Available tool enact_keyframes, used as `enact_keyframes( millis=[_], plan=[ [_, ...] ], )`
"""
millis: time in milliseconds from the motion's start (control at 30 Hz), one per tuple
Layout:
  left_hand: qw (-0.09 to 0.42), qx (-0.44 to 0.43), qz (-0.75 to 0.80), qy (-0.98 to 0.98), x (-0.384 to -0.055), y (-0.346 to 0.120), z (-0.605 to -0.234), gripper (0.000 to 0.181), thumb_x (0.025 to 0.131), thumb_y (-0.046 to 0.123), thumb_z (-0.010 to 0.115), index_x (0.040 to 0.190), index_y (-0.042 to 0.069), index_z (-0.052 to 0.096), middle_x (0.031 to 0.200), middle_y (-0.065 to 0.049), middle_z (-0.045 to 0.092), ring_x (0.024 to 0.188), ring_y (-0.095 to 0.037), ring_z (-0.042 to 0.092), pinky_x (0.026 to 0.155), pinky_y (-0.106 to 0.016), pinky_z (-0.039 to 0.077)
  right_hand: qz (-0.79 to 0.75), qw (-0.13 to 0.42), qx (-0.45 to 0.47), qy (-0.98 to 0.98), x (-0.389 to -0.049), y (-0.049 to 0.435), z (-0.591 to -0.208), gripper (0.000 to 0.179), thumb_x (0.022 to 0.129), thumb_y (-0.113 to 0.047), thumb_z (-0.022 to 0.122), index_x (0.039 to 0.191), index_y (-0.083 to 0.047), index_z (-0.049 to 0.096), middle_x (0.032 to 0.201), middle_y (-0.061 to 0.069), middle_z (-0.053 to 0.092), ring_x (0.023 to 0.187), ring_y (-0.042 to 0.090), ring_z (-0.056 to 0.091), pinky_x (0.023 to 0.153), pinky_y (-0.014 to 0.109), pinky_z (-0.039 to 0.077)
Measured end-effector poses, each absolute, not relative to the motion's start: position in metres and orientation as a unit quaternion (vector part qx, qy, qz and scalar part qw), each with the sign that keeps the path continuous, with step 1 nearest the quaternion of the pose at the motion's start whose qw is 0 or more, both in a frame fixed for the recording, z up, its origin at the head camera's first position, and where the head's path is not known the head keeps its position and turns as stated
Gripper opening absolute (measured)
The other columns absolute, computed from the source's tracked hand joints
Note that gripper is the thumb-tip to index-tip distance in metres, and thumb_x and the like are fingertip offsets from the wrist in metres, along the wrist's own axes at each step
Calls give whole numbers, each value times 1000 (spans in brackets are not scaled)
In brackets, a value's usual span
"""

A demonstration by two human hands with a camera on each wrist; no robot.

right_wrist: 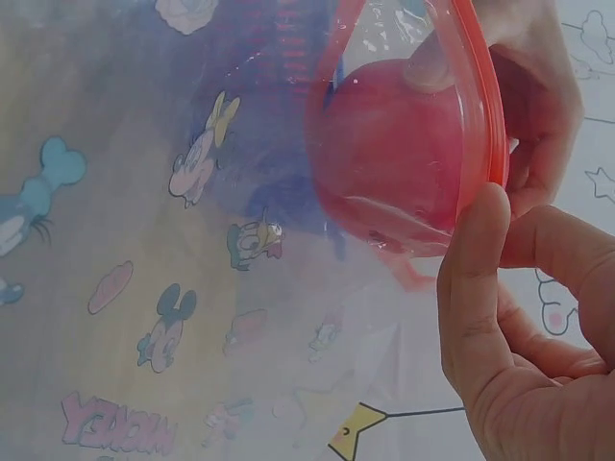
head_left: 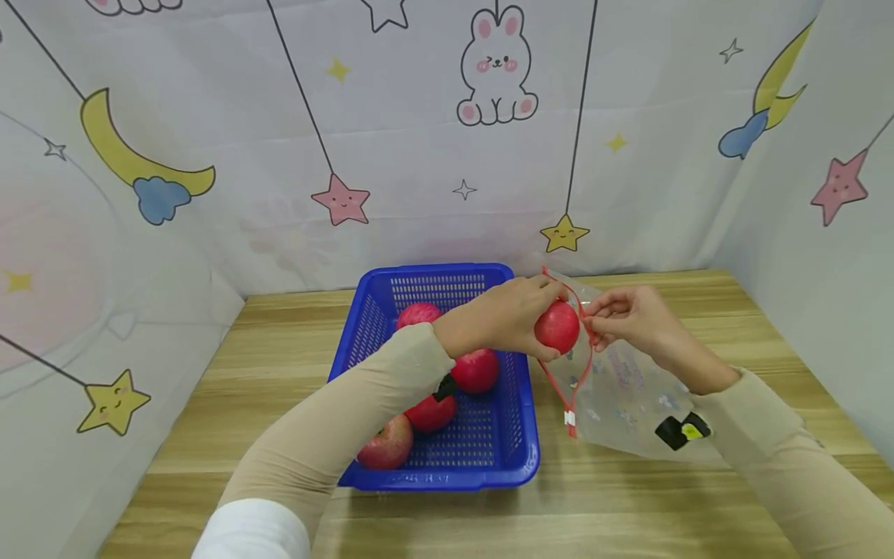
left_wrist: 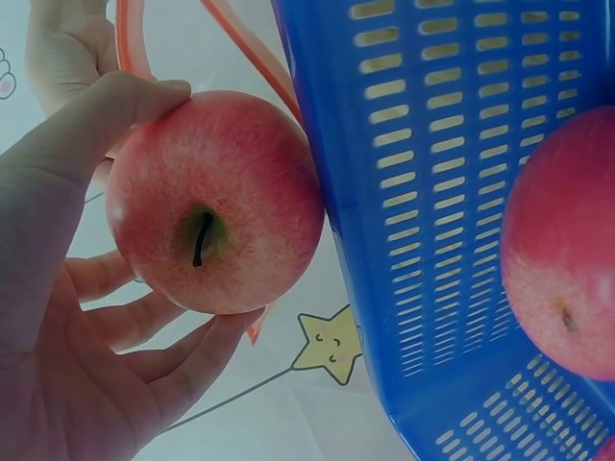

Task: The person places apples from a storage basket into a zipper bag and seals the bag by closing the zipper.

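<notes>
My left hand [head_left: 513, 314] grips a red apple [head_left: 557, 328] right at the mouth of a clear zip bag [head_left: 621, 388]. In the left wrist view the thumb and fingers curl round the apple [left_wrist: 216, 206], its stem facing the camera. My right hand [head_left: 639, 322] pinches the bag's red zip edge [right_wrist: 490, 125] between thumb and fingers, and the mouth gapes in a loop. Through the printed film the apple [right_wrist: 394, 158] shows in the right wrist view. A white slider [head_left: 570, 419] sits at the near end of the zip.
Left of the bag stands a blue plastic basket [head_left: 520, 466] with several red apples, among them one [head_left: 476, 371] partly under my left forearm. Both rest on a wood-grain table [head_left: 293, 341]. A printed cloth [head_left: 419, 116] hangs behind and at the sides.
</notes>
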State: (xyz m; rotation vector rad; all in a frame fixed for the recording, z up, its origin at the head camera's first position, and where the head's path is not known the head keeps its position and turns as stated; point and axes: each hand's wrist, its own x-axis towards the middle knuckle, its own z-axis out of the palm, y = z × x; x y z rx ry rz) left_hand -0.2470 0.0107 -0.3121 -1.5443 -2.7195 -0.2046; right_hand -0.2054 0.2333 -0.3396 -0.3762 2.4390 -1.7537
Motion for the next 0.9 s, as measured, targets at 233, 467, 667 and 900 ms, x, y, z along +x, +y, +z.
enact_keyframes(
  millis=[233, 467, 667, 900],
  plan=[
    [0, -488, -49, -871, -248, 14, -311, 72, 82, 48, 77, 135, 7, 51, 124, -5, 60, 110, -18, 58, 91, -28, 50, -586, 54, -116, 800, -206, 235, -339, 18, 90, 12, 63, 101, 25, 57, 75, 9, 68, 58, 16, 67, 59, 33, 60],
    [1, -488, -42, -872, -247, 15, -312, 72, 82, 50, 77, 135, 8, 51, 125, -5, 59, 111, -18, 57, 92, -28, 50, -589, 51, -123, 798, -205, 236, -339, 17, 91, 12, 62, 100, 25, 56, 74, 8, 67, 58, 16, 67, 59, 33, 60],
    [1, -491, -49, -870, -245, 16, -314, 69, 83, 48, 77, 134, 9, 53, 123, -5, 58, 110, -17, 56, 90, -25, 50, -595, 49, -130, 792, -204, 237, -339, 17, 92, 12, 61, 100, 25, 55, 73, 6, 67, 58, 15, 66, 59, 32, 59],
    [-8, -489, -43, -871, -245, 14, -313, 57, 87, 43, 74, 129, 8, 59, 119, -3, 62, 100, -15, 57, 87, -26, 48, -604, 31, -127, 786, -201, 236, -340, 15, 93, 11, 60, 100, 23, 55, 72, 7, 66, 58, 16, 65, 59, 33, 59]
  ],
)
